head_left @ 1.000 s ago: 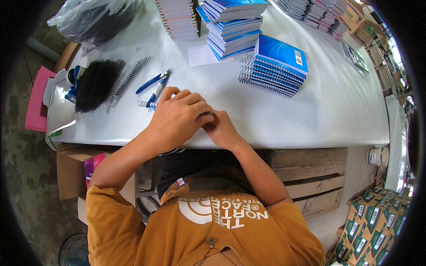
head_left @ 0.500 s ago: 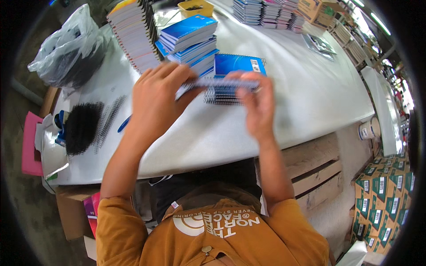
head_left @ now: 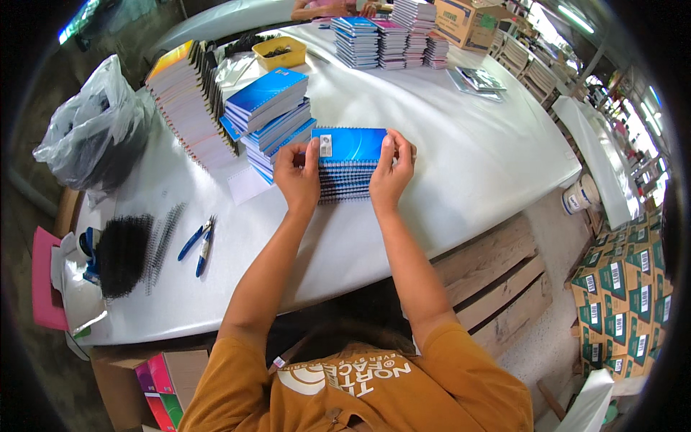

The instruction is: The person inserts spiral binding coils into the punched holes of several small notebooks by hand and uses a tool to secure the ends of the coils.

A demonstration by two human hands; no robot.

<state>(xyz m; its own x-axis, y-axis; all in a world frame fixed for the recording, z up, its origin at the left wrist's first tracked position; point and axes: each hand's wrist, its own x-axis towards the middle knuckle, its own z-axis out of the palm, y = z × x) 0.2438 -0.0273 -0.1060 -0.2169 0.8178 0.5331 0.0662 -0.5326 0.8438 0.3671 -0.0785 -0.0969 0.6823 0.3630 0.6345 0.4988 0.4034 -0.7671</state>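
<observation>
A blue-covered spiral notebook [head_left: 354, 146] lies level on top of a stack of wire-bound notebooks [head_left: 345, 186], its coil along the far edge. My left hand [head_left: 297, 174] grips its left side, the thumb beside a small white label. At the opposite side my right hand [head_left: 394, 167] holds the edge between thumb and bent fingers. Left of and beyond my hands rises an uneven pile of blue-covered books [head_left: 268, 97]. Blue-handled pliers [head_left: 198, 243] lie on the white table [head_left: 461, 180] to the left of my left forearm.
Black spiral coils [head_left: 124, 255] and a grey plastic bag [head_left: 97, 137] are at the left. A tall coil-bound stack [head_left: 183, 97] and a yellow tub [head_left: 281, 54] stand farther back. Notebook piles [head_left: 356, 45] are at the far side, near another person's arm [head_left: 324, 11].
The notebook, earlier raised edge-on and blurred between my hands, now rests flat on the stack with its cover up. My hands have lowered, and the pliers have come into full view.
</observation>
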